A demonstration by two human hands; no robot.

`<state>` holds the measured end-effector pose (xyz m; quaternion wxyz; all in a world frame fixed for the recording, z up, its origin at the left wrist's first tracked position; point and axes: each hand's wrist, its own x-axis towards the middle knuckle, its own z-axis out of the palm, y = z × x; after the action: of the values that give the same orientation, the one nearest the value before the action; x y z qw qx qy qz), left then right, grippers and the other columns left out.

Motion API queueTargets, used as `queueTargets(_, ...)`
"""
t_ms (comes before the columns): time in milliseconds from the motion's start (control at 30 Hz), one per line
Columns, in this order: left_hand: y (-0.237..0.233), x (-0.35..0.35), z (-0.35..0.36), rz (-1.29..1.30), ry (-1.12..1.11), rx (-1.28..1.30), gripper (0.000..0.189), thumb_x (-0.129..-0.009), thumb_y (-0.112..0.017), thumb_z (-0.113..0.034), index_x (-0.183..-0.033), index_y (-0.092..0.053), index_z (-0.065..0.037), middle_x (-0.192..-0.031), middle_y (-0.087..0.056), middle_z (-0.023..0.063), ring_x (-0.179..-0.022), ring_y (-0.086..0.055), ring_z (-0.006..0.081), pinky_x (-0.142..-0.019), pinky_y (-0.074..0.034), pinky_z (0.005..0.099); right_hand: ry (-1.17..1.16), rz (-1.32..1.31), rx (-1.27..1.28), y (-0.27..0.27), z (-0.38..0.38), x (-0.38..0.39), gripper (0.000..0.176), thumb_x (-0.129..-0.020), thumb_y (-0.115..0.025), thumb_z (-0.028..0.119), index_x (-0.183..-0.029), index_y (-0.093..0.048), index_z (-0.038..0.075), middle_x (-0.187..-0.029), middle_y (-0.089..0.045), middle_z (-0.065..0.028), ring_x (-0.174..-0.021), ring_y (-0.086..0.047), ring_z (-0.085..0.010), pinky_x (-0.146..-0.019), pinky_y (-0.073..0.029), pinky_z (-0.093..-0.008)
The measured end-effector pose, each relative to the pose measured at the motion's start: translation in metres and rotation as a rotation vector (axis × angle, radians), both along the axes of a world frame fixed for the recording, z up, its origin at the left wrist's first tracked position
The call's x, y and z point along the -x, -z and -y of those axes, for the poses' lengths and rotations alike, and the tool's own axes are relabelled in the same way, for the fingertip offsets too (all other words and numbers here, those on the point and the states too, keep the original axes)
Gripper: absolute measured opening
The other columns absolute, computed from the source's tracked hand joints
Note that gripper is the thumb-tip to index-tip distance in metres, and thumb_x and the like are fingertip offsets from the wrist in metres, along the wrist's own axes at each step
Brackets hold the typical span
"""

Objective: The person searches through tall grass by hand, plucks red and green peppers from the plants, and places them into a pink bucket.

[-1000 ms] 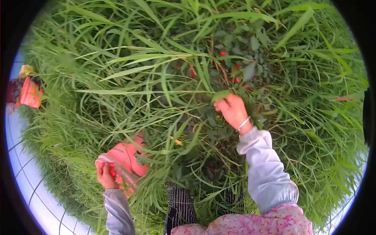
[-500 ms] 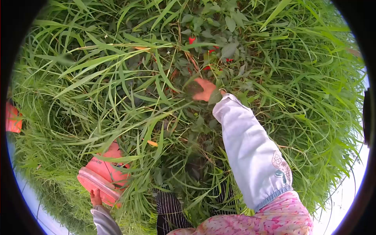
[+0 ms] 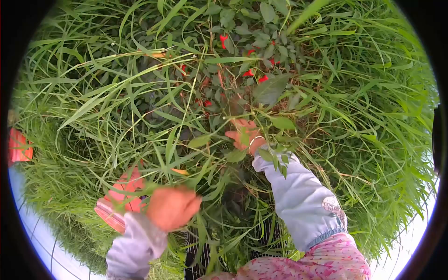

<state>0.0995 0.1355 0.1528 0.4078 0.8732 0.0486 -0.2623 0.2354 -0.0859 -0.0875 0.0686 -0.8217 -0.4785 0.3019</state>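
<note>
My right hand (image 3: 245, 134) is low among the leaves of a pepper plant (image 3: 268, 91), a ring-like band at its wrist. Its fingers look curled in, and leaves partly cover them, so what they grip is hidden. Red chili peppers hang just beyond it, such as one red pepper (image 3: 248, 73) and another red pepper (image 3: 224, 41). Smeared by motion, my left hand (image 3: 173, 208) is over the grass beside a pink bucket (image 3: 122, 198). Its outline is rounded, but its fingers cannot be made out. The sleeve and grass hide part of the bucket.
Tall grass (image 3: 364, 126) grows thickly around the pepper plants. At the far left edge stands another orange-pink container (image 3: 20, 147). A yellow leaf or pepper (image 3: 180, 171) lies among blades near my left hand. My dark striped trouser legs (image 3: 197, 252) show below.
My left hand has moved from the bucket's rim up and to the right, in front of it. My right hand has drawn back toward me, and leaves now hang over its wrist.
</note>
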Motion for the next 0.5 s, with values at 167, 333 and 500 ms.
queueTargets(167,0.164,-0.143,-0.003,0.265,0.226,-0.454,0.038,-0.075,-0.056,-0.007,-0.113,-0.056,-0.003,-0.11,-0.057,0.0151,-0.106,-0.052,0.0308,-0.095,-0.037,0.0422,0.001,-0.162,0.014,-0.005,0.015,0.0,0.039,-0.071,-0.06,0.018,-0.11,-0.063,0.024,-0.14,-0.032,-0.009,-0.128,-0.03,-0.0301,-0.099,-0.03,-0.0438)
queueTargets(333,0.253,-0.132,-0.024,-0.102,0.434,-0.997,0.045,-0.088,-0.038,-0.013,-0.132,-0.04,-0.01,-0.105,-0.063,0.0155,-0.1,-0.057,0.0288,-0.102,-0.027,0.0465,-0.175,-0.21,0.085,-0.028,0.023,-0.003,0.04,-0.071,-0.059,0.011,-0.108,-0.065,0.023,-0.141,-0.033,-0.0081,-0.132,-0.026,-0.0271,-0.099,-0.03,-0.0414)
queueTargets(500,0.21,-0.033,-0.052,-0.492,0.618,-0.545,0.038,-0.087,-0.044,-0.01,-0.124,-0.05,-0.011,-0.085,-0.065,0.014,-0.076,-0.064,0.0286,-0.064,-0.049,0.0402,-0.281,-0.265,0.301,-0.029,0.028,0.01,0.041,-0.074,-0.057,0.012,-0.112,-0.062,0.025,-0.125,-0.047,-0.0073,-0.119,-0.039,-0.0237,-0.097,-0.029,-0.0365)
